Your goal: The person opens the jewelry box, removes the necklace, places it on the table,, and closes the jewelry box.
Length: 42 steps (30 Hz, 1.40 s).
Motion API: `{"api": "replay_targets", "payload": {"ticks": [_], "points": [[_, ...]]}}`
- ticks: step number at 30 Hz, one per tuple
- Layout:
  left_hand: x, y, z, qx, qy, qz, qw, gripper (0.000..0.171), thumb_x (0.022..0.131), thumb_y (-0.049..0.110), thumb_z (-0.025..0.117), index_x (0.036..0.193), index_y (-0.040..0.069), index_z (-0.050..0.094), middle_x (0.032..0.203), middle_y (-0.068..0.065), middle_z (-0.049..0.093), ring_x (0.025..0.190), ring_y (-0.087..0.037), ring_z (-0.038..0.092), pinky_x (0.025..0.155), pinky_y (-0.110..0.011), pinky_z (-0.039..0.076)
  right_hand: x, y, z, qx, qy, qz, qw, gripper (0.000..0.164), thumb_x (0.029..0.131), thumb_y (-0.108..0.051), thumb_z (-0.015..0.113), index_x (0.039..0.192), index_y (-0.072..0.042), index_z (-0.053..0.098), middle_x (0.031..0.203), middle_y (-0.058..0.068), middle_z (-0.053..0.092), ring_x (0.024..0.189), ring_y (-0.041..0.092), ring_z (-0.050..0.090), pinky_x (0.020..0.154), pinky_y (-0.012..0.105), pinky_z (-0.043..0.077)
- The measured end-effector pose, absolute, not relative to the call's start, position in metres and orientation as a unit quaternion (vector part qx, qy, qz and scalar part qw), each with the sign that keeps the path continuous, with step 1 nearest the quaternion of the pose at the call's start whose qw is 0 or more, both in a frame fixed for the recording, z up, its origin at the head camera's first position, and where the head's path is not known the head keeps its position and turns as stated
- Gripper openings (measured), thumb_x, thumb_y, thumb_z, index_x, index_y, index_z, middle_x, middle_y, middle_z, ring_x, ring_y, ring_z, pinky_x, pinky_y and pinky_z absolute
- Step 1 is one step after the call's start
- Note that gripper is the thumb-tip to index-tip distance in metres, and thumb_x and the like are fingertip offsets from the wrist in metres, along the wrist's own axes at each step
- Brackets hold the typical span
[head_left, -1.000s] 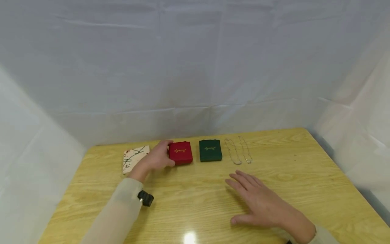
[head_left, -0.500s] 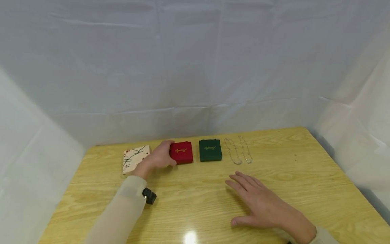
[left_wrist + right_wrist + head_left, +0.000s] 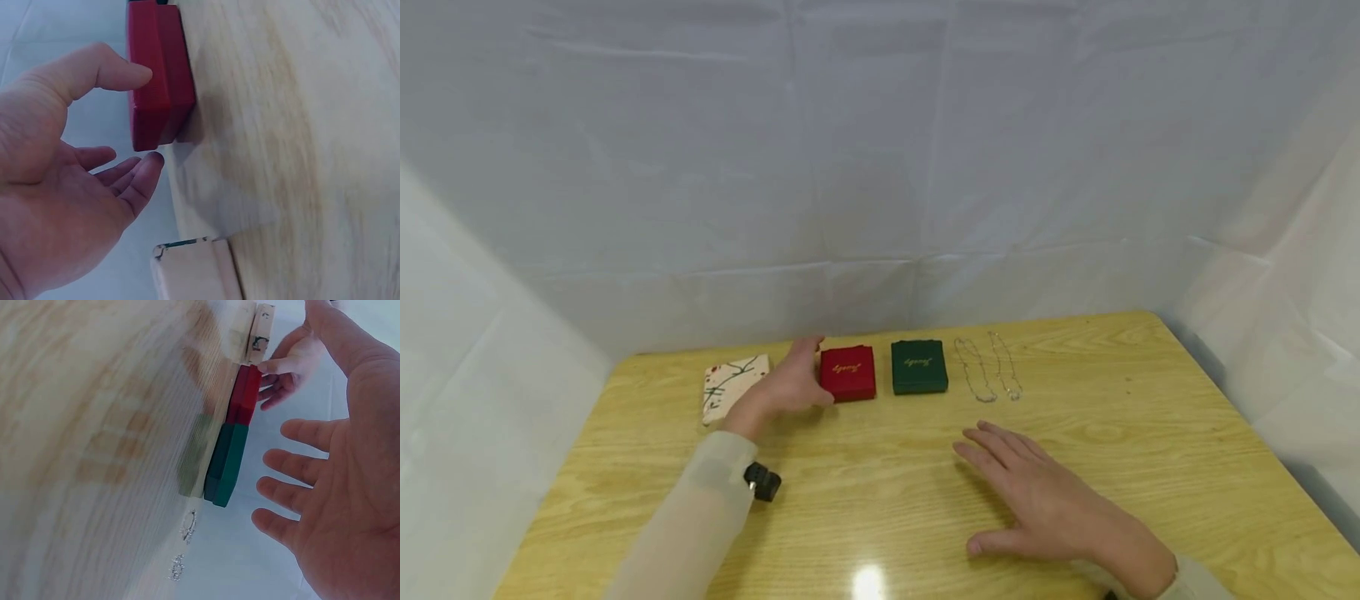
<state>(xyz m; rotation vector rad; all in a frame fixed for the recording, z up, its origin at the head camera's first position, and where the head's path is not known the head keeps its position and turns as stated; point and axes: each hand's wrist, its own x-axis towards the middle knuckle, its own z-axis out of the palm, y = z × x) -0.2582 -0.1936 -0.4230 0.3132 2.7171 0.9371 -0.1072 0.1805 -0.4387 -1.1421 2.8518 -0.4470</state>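
My left hand (image 3: 792,379) is at the left side of a red jewelry box (image 3: 847,372) with gold lettering on its lid. In the left wrist view its fingers are spread loosely, the thumb overlapping the edge of the red box (image 3: 150,103) and the fingertips just off its near corner. Left of that hand lies a cream box (image 3: 730,390) with green branches and red dots, partly hidden by the wrist. My right hand (image 3: 1037,500) hovers low over the table's front right, fingers extended, holding nothing. It is nearest to two thin silver chains (image 3: 987,398).
A green jewelry box (image 3: 919,367) sits between the red box and the chains, all in a row along the back of the wooden table (image 3: 865,483). White sheeting (image 3: 880,167) hangs behind and at both sides. Each wrist wears a small black device.
The red box has shifted very slightly right. My left fingers have loosened from its far left corner and now stand a little apart from it. My right hand stays put.
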Motion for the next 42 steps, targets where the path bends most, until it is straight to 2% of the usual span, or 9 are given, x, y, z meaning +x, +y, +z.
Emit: {"api": "replay_targets", "payload": {"ticks": [2,7,15,24,33,42], "points": [[-0.257,-0.196,-0.421,0.108,0.934,0.319,0.117,0.108,0.081,0.007,0.084,0.165,-0.005,0.017,0.167,-0.028,0.026,0.146,-0.045,0.039,0.12,-0.058,0.035,-0.107,0.18,-0.438,-0.367,0.919,-0.145,0.02,0.11,0.086,-0.079,0.069,0.166,-0.013,0.034,0.17,0.013,0.032,0.157,0.036,0.026,0.12,0.06,0.033],[-0.253,-0.203,-0.419,0.109,0.937,0.317,0.1,0.109,0.082,0.015,0.088,0.165,-0.003,0.02,0.166,-0.026,0.029,0.142,-0.045,0.044,0.116,-0.057,0.04,-0.107,0.18,-0.437,-0.367,0.918,-0.147,0.023,0.11,0.085,-0.078,0.069,0.166,-0.013,0.034,0.17,0.013,0.032,0.157,0.035,0.027,0.12,0.06,0.033],[-0.242,-0.217,-0.409,0.106,0.94,0.317,0.074,0.113,0.081,0.024,0.092,0.166,-0.002,0.021,0.167,-0.027,0.026,0.145,-0.047,0.039,0.114,-0.062,0.04,-0.107,0.18,-0.438,-0.368,0.918,-0.148,0.022,0.11,0.085,-0.079,0.069,0.167,-0.015,0.033,0.17,0.012,0.032,0.157,0.035,0.027,0.12,0.06,0.032],[-0.233,-0.241,-0.409,0.117,0.951,0.284,0.037,0.113,0.081,0.027,0.093,0.164,-0.005,0.022,0.168,-0.031,0.02,0.154,-0.05,0.02,0.12,-0.067,0.027,-0.107,0.181,-0.439,-0.369,0.917,-0.147,0.023,0.109,0.086,-0.079,0.068,0.166,-0.013,0.034,0.17,0.012,0.032,0.157,0.036,0.027,0.12,0.061,0.033],[-0.227,-0.269,-0.412,0.106,0.96,0.258,0.01,0.114,0.077,0.027,0.094,0.161,-0.008,0.026,0.163,-0.035,0.027,0.146,-0.056,0.028,0.116,-0.071,0.029,-0.107,0.181,-0.439,-0.367,0.918,-0.149,0.026,0.109,0.086,-0.08,0.067,0.166,-0.013,0.034,0.17,0.012,0.031,0.156,0.036,0.027,0.119,0.062,0.033],[-0.22,-0.298,-0.419,0.087,0.965,0.246,0.024,0.121,0.076,0.036,0.096,0.16,-0.011,0.023,0.16,-0.04,0.025,0.144,-0.063,0.022,0.112,-0.076,0.029,-0.106,0.181,-0.439,-0.367,0.917,-0.151,0.031,0.11,0.085,-0.08,0.068,0.166,-0.013,0.034,0.17,0.013,0.031,0.157,0.037,0.027,0.119,0.062,0.032]]}}
